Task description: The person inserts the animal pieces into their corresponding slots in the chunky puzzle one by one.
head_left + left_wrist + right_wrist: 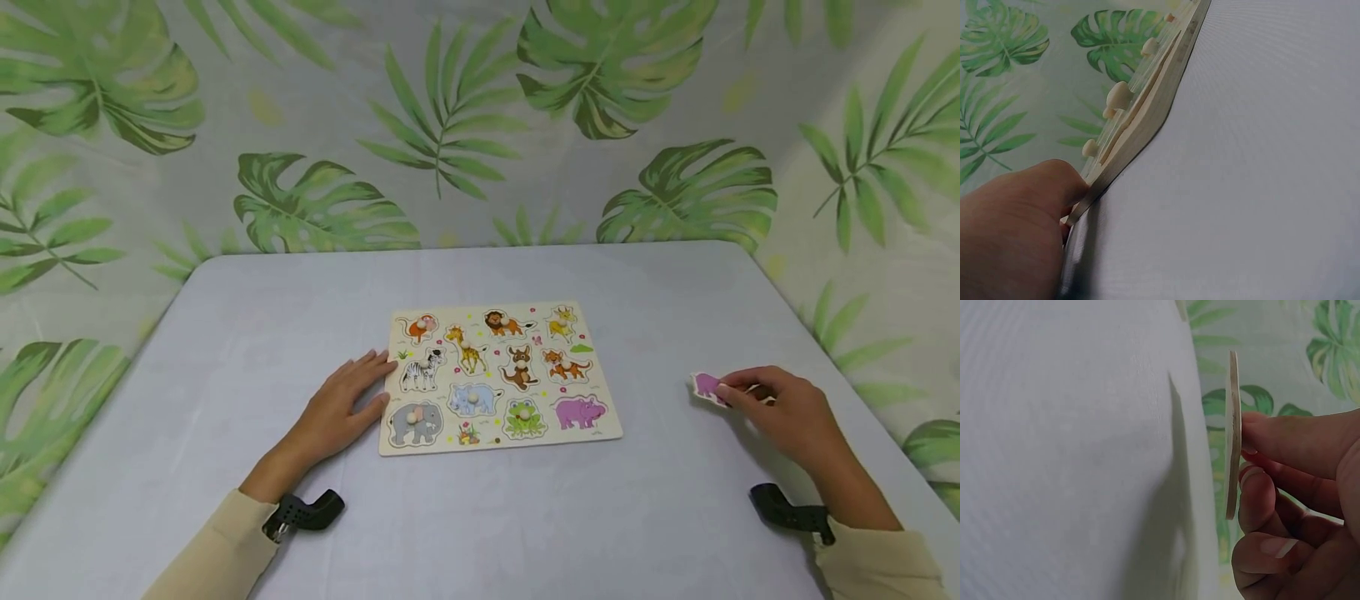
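Observation:
A wooden animal peg puzzle board lies flat on the table. My left hand rests on the cloth with its fingertips and thumb touching the board's left edge, fingers nearly straight. Well to the right of the board, my right hand pinches a purple hippo puzzle piece above the table. In the right wrist view that piece shows edge-on, with its knob hidden by the fingers. The purple hippo spot at the board's lower right has no knob, while the other animals carry knobs.
A white cloth covers the table, whose far edge meets a leaf-patterned backdrop. Black wrist cameras sit on the left wrist and the right wrist.

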`<state>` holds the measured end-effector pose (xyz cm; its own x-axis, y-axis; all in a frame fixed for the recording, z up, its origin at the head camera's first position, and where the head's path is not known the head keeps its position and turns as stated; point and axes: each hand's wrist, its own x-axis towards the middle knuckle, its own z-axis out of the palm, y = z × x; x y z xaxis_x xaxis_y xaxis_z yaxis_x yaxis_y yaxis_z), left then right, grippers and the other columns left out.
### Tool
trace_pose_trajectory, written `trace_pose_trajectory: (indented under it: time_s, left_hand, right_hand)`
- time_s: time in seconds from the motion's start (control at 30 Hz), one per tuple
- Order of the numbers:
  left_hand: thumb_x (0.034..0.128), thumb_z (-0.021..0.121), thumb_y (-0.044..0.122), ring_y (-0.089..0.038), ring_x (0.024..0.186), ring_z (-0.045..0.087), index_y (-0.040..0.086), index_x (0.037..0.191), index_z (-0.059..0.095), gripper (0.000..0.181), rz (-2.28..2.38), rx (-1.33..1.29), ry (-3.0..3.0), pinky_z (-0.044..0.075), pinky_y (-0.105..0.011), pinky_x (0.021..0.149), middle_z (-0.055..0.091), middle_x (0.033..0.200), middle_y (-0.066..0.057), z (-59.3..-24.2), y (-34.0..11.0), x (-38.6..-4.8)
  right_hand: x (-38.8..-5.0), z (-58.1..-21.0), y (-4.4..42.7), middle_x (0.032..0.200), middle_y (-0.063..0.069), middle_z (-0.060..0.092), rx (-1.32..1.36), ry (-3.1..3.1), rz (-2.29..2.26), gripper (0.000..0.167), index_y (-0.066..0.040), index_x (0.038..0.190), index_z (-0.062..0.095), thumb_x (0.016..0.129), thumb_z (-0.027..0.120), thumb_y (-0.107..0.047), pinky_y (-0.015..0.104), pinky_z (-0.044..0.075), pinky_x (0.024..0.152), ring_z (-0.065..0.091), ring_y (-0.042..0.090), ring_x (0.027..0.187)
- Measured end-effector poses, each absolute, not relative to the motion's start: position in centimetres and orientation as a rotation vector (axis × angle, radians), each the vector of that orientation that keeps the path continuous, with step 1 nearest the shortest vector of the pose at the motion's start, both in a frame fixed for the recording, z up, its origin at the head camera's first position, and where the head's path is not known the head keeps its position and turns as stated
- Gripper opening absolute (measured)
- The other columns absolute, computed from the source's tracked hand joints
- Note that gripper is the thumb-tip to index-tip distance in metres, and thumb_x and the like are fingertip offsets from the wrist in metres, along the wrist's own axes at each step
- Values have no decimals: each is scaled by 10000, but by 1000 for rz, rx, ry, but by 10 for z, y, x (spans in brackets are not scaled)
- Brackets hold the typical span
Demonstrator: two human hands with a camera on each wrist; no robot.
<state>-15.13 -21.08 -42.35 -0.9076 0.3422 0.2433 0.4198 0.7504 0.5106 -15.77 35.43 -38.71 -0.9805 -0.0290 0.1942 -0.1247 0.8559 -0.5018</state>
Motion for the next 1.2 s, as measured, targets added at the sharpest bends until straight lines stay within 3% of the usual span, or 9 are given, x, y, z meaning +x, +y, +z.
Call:
trace_pose_trajectory:
  time_s: [0.27,0.7,1.2]
  left_hand:
    - [966,580,253,-287,1430,272,113,1426,479,491,-880,-620,-2812,159,-468,1189,383,1518,-82,-423,-211,-151]
    - [965,580,256,-281,1432,271,115,1428,476,495,-849,-617,-2812,162,-467,1189,380,1520,-80,-421,-214,-152]
    - [969,577,267,-280,1430,274,116,1425,480,490,-888,-625,-2790,162,-475,1188,386,1516,-74,-425,-211,-152]
  right_hand:
    - [-160,-388,334,882,68,646,239,-2815,771,242,-68,993,698,890,709,-287,209,464,521,530,61,737]
    - [-162,-384,312,848,38,639,340,-2792,770,201,-68,975,693,865,739,-230,213,438,509,562,191,758]
    - [-159,-374,295,803,-17,638,435,-2732,800,143,-108,952,693,856,748,-198,212,453,512,541,106,719]
